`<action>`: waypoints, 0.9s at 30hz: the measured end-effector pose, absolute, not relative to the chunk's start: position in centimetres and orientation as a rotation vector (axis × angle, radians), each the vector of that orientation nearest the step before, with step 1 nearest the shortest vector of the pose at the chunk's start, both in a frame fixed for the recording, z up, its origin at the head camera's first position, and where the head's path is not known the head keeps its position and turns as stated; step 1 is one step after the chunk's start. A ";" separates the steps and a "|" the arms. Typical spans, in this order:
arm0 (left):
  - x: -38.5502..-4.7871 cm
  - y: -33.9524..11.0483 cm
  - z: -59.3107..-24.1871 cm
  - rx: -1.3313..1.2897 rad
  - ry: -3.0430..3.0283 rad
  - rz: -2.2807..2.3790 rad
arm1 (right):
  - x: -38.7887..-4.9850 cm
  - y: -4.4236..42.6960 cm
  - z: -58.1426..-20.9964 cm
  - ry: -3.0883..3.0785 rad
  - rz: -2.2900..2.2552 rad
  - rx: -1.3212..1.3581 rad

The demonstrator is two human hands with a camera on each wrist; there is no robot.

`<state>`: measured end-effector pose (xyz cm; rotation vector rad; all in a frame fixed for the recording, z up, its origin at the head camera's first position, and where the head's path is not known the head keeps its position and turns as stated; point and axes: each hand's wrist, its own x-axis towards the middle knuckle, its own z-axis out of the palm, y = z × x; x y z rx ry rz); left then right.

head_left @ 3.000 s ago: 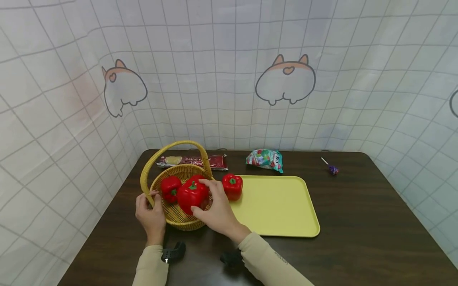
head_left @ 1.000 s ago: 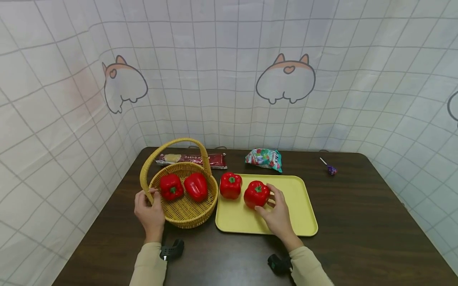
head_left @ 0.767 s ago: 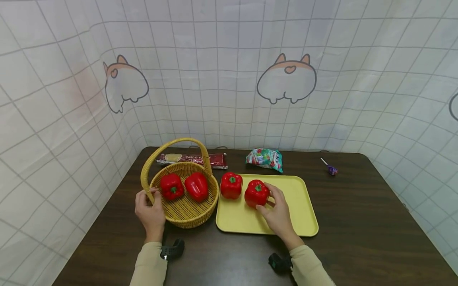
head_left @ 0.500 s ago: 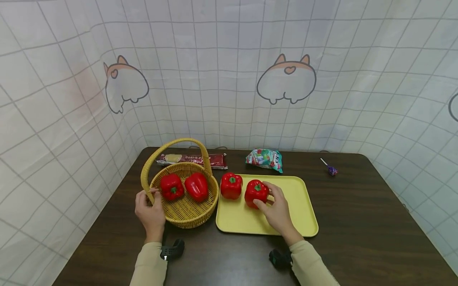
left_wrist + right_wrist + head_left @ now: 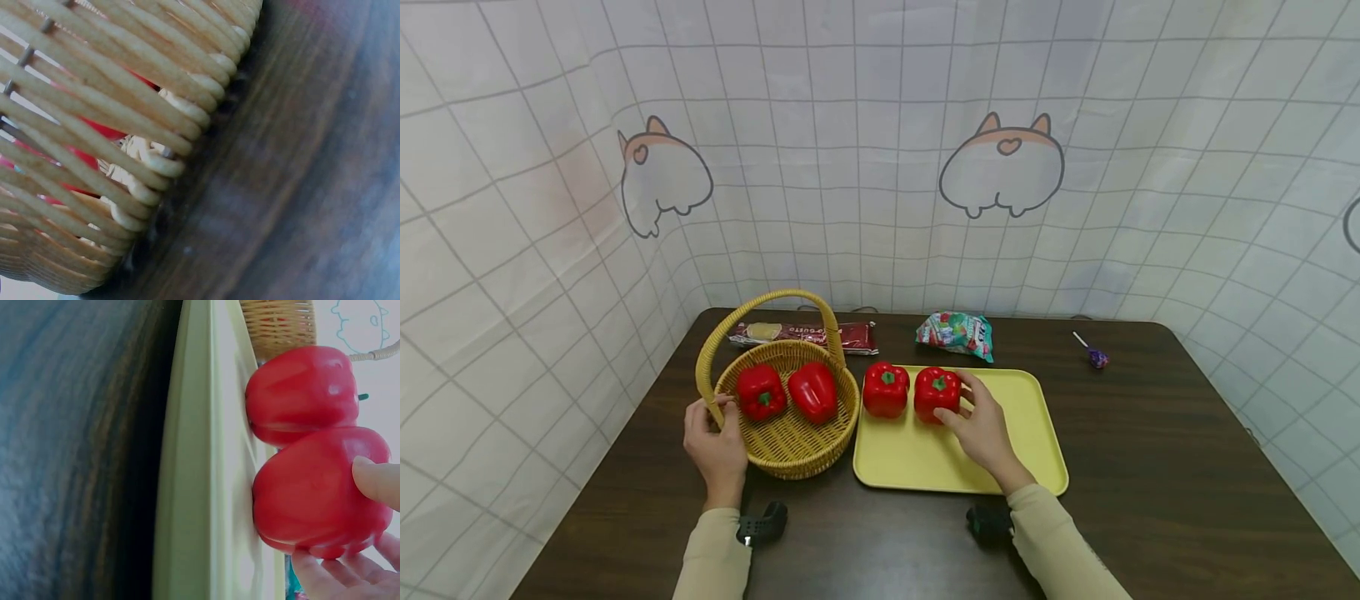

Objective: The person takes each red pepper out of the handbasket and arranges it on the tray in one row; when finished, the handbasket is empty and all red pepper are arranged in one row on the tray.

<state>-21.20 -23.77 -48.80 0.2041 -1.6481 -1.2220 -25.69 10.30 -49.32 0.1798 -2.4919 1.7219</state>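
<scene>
Pepper in grip: shifted toward the back edge of the tray within the last half second; now level with the second pepper, left of the tray's middle.
Tray: bears two peppers side by side near the back edge; judged as placing nearly complete, with release not yet done.
Right hand: pinching the pepper between thumb and fingers.
Left hand: curled at the foot of the handle, by the left rim of the basket.
Basket: just beside the tray's left edge; holding two more peppers, clear only in head view.
Left wrist view: shows woven wall and red through gaps, no fingers.
Right wrist view: shows underside apparently down on the tray, unseen from above; contact between neighbouring peppers undeterminable.
</scene>
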 end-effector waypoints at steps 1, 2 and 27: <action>-21.2 -23.8 -48.8 0.205 -1.650 -1.221 | -25.7 10.3 -49.3 -2.497 1.724 0.183; -21.2 -23.8 -48.9 0.206 -1.649 -1.221 | -25.8 10.3 -49.3 -2.501 1.725 0.183; -21.3 -23.8 -48.8 0.198 -1.644 -1.215 | -25.1 10.2 -48.6 -2.416 1.696 0.190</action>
